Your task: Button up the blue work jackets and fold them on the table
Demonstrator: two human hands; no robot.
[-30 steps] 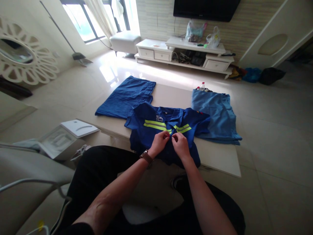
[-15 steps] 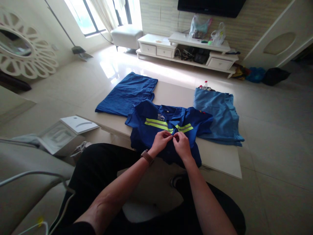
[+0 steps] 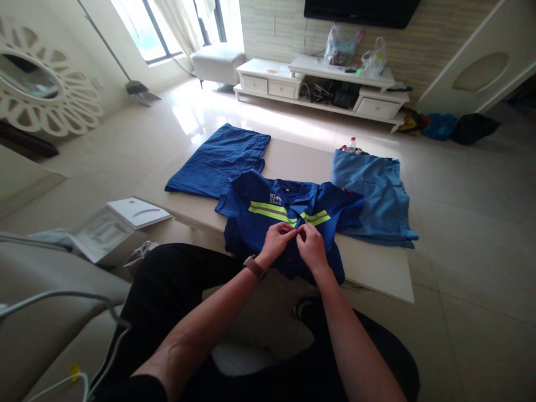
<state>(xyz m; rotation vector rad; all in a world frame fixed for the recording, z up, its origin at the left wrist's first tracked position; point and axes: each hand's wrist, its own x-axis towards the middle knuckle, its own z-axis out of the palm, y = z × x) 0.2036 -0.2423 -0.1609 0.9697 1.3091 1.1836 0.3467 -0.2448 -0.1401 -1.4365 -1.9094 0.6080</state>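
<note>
A dark blue work shirt (image 3: 255,220) with yellow reflective stripes lies face up on the low white table (image 3: 377,268), its hem hanging over the near edge. My left hand (image 3: 276,241), with a brown watch at the wrist, pinches the shirt's front opening just below the stripes. My right hand (image 3: 310,245) pinches the same spot from the other side, fingertips touching the left hand's. Both hands are closed on the shirt's fabric at the middle of its chest.
A folded blue garment (image 3: 220,162) lies at the table's far left, a lighter blue one (image 3: 372,192) at the right with a bottle (image 3: 352,145) behind it. A white box (image 3: 115,229) sits on the floor at left. A TV stand (image 3: 322,84) stands at the far wall.
My hands have closed together slightly on the shirt's front and stay at the same spot. The view shifted a little; nothing else moved.
</note>
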